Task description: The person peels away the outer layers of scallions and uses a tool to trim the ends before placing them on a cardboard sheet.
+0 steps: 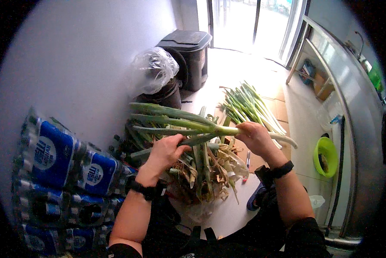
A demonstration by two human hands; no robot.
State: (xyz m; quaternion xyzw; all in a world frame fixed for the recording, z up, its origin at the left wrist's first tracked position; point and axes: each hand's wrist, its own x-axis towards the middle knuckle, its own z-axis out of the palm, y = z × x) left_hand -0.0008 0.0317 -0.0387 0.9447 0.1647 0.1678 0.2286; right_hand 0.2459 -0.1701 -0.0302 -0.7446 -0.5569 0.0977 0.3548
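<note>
A long green onion lies crosswise in front of me, its white end to the right and its green leaves spread to the left. My right hand is closed around its pale stem. Lower down, my left hand pinches one of its leaves between thumb and fingers. Beneath both hands is a heap of stripped leaves and dry husks. Beyond my right hand, a bunch of green onions rests on flattened cardboard.
Packs of bottled water stand at left. A black lidded bin and a bucket with a clear plastic bag are by the wall. A knife lies right of the heap. A green basin sits near the metal table.
</note>
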